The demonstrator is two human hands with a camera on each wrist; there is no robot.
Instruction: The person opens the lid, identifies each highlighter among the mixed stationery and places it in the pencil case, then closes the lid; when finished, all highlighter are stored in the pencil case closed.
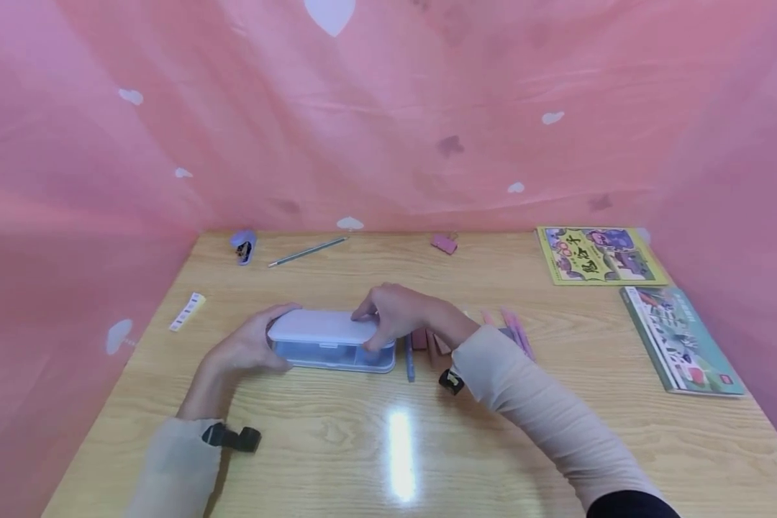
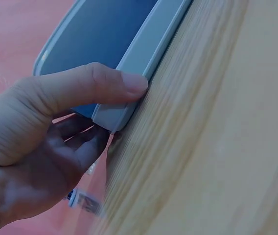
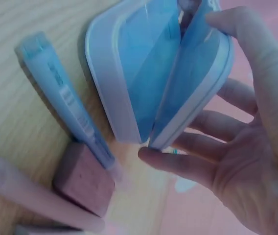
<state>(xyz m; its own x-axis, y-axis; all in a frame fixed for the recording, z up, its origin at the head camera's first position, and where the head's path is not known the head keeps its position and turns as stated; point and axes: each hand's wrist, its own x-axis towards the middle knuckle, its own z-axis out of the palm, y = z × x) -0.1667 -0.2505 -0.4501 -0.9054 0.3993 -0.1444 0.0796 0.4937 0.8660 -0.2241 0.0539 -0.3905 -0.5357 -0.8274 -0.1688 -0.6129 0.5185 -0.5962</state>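
Note:
A blue-white plastic pencil case (image 1: 317, 355) lies on the table with its lid (image 1: 320, 326) partly raised. My left hand (image 1: 252, 344) grips the case's left end; in the left wrist view the thumb of that hand (image 2: 36, 142) presses on the front wall while the fingers go behind the end. At the other end my right hand (image 1: 395, 313) holds the lid, thumb on the inner front edge and fingers behind it, as the right wrist view shows for the hand (image 3: 246, 132). Beside the case lie a blue pen (image 3: 68, 95), a brownish-pink block (image 3: 85, 178) and a pink pen (image 3: 36, 196).
Pink and purple pens (image 1: 516, 331) lie partly behind the right forearm. A purple stapler (image 1: 244, 246), a pencil (image 1: 307, 252) and a small pink item (image 1: 444, 243) lie at the back. A white strip (image 1: 187, 311) is left; a yellow book (image 1: 601, 255) and a green book (image 1: 683, 342) are right.

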